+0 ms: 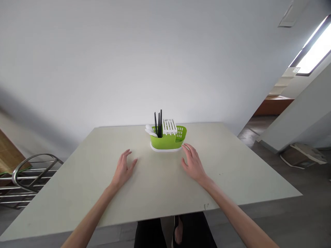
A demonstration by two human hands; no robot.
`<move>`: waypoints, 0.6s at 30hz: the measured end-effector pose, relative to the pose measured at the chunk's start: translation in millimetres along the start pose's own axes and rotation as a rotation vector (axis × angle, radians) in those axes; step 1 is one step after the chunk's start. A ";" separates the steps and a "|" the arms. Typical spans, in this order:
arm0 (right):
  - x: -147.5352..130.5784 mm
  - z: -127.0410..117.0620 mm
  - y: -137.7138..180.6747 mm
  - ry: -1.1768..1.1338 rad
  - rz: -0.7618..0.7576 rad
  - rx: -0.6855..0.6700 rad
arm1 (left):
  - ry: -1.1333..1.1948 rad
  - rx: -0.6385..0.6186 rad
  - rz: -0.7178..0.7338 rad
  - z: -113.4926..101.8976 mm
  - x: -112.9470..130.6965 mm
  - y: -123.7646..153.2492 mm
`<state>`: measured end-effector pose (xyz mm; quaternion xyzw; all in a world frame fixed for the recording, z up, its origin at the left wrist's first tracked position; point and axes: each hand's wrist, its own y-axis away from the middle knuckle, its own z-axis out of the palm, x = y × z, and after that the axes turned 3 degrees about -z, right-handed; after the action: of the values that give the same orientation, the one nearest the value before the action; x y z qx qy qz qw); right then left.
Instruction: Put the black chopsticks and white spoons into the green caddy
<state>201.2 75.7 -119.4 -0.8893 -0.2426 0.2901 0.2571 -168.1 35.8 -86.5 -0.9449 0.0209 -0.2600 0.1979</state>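
A green cutlery holder [167, 142] with a white base tray [165, 150] stands upright toward the far edge of the table. Black chopsticks [159, 124] rise from its left part, and white spoons [150, 130] lean out over the left end. A white slotted rack [169, 127] spans its middle. My left hand [125, 167] is over the table, left of the holder and apart from it, with fingers spread and nothing in them. Close to the holder's right front end, my right hand [192, 161] has its fingers apart and holds nothing; whether a fingertip touches the base I cannot tell.
The pale table [160, 193] reaches the white wall [155, 62] behind. A metal rack [28, 179] stands on the floor at the left. At the right, a covered bin or box [303, 155] sits on the floor near a wall corner.
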 end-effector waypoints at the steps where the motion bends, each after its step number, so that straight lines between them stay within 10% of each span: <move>1: -1.4 7.1 -10.5 0.046 -0.014 -0.007 | 0.001 -0.025 -0.035 3.6 -8.8 11.3; 8: 14.0 47.9 -33.3 0.276 -0.031 -0.132 | -0.043 0.027 -0.044 9.6 -33.4 47.5; 18: 46.6 39.6 -33.8 0.473 -0.044 -0.219 | -0.092 0.022 -0.001 9.5 -46.2 56.1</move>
<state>199.5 140.7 -145.2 -0.9495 -0.2249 0.0402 0.2153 -199.7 -5.9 -137.9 -0.9537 0.0086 -0.2164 0.2089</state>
